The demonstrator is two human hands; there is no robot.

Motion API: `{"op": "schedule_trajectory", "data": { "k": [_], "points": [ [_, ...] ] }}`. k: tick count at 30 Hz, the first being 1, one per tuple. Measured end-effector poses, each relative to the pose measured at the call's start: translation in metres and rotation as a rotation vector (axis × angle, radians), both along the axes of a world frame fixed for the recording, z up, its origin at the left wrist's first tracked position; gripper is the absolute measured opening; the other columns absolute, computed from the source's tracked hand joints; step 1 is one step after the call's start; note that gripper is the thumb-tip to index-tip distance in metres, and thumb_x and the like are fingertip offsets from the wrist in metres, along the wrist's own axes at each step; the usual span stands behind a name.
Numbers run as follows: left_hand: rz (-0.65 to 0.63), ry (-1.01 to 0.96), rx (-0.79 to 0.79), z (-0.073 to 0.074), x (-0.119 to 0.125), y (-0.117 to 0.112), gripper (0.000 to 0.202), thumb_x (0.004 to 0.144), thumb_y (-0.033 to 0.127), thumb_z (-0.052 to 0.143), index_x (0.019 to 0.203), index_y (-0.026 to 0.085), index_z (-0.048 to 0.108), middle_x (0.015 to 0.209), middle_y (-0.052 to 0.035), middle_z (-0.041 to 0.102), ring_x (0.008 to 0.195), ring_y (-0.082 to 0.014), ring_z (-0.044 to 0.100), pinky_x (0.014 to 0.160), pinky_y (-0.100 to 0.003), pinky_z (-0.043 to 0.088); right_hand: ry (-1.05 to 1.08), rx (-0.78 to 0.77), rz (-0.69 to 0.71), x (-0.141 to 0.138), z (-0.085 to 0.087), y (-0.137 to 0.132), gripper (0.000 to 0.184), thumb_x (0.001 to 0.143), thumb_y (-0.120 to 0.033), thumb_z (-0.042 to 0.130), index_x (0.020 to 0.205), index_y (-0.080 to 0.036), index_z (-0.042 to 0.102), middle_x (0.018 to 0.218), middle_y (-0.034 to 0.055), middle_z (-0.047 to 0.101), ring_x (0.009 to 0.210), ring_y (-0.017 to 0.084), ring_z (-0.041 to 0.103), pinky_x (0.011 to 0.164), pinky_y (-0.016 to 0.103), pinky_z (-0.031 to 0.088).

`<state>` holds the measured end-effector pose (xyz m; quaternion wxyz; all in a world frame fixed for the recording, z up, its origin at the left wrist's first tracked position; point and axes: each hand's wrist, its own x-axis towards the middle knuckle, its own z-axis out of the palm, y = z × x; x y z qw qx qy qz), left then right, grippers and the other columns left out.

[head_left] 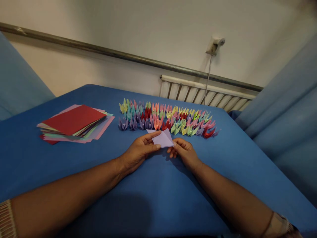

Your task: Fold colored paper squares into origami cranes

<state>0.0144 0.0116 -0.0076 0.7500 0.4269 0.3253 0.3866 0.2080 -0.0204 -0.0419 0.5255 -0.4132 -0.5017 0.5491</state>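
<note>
A folded lilac paper [163, 138] rests on the blue tabletop [158, 191] between both hands. My left hand [138, 152] pinches its left edge with thumb and fingers. My right hand [182, 152] grips its lower right corner, fingers curled. Just beyond the paper stand several rows of small folded paper cranes [168, 119] in many colours.
A stack of coloured paper sheets [75, 124] with a red sheet on top lies at the left. Behind the table runs a wall with a metal rail [123, 54], a radiator [205, 94] and a plug [214, 44]. Blue fabric [284, 112] hangs at the right.
</note>
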Motion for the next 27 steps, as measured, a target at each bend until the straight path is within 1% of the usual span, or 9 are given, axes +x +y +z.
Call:
{"op": "schedule_trajectory", "data": {
  "k": [5,8,13,17,19,24,27],
  "points": [
    [-0.035,0.014,0.019,-0.0004,0.0005,-0.0013,0.08,0.06,0.012,0.083,0.133,0.014,0.051,0.11,-0.0087,0.069,0.097,-0.0168,0.064,0.094,-0.03,0.043,-0.014,0.006,-0.004,-0.0005,-0.0003,0.0,0.037,0.081,-0.055,0.064,0.079,-0.019,0.061,0.069,0.0005,0.068,0.051,0.01,0.059,0.049,0.021,0.041],
    [-0.058,0.029,0.043,-0.0007,0.0008,-0.0018,0.083,0.059,0.011,0.084,0.135,0.014,0.049,0.112,-0.0092,0.069,0.1,-0.0173,0.064,0.095,-0.03,0.043,-0.029,0.016,-0.003,-0.0008,0.0005,-0.0007,0.037,0.082,-0.055,0.063,0.079,-0.018,0.061,0.069,0.0008,0.068,0.052,0.01,0.059,0.05,0.022,0.041],
    [-0.033,0.055,0.055,-0.0004,0.0012,-0.0011,0.077,0.062,0.014,0.083,0.132,0.013,0.052,0.108,-0.009,0.07,0.095,-0.0165,0.065,0.092,-0.03,0.044,-0.045,0.025,-0.003,-0.0004,0.0007,-0.0015,0.035,0.082,-0.054,0.063,0.08,-0.019,0.061,0.068,0.0002,0.067,0.052,0.01,0.059,0.05,0.022,0.041],
    [0.005,0.082,0.05,-0.0016,0.001,-0.0001,0.07,0.064,0.018,0.082,0.129,0.013,0.055,0.096,-0.0051,0.071,0.079,-0.0125,0.064,0.081,-0.027,0.047,-0.059,0.016,0.0,0.0003,0.0003,-0.0015,0.034,0.081,-0.054,0.063,0.08,-0.019,0.061,0.068,0.0003,0.068,0.052,0.011,0.06,0.05,0.023,0.041],
    [0.017,0.095,0.049,-0.0027,0.0011,0.0001,0.069,0.064,0.018,0.082,0.128,0.014,0.055,0.092,-0.0036,0.071,0.074,-0.0113,0.063,0.078,-0.026,0.047,-0.066,0.02,0.002,0.0004,0.0003,-0.0016,0.035,0.082,-0.054,0.063,0.08,-0.019,0.061,0.069,0.0007,0.068,0.053,0.011,0.06,0.051,0.023,0.041],
    [-0.002,0.075,0.049,-0.004,0.0019,-0.0012,0.077,0.06,0.014,0.083,0.131,0.012,0.052,0.102,-0.0068,0.071,0.087,-0.0149,0.065,0.084,-0.027,0.047,-0.077,0.03,-0.006,0.0006,0.0014,-0.0021,0.036,0.082,-0.055,0.063,0.08,-0.019,0.061,0.068,0.0004,0.068,0.053,0.012,0.059,0.051,0.023,0.041],
    [0.005,0.106,0.064,-0.0033,0.0021,-0.002,0.073,0.064,0.017,0.082,0.13,0.012,0.054,0.099,-0.0065,0.071,0.083,-0.014,0.065,0.081,-0.027,0.049,-0.095,0.037,-0.003,0.0007,0.002,-0.0023,0.036,0.082,-0.055,0.062,0.079,-0.019,0.061,0.067,0.0004,0.067,0.053,0.012,0.059,0.051,0.023,0.041]
  ]
}}
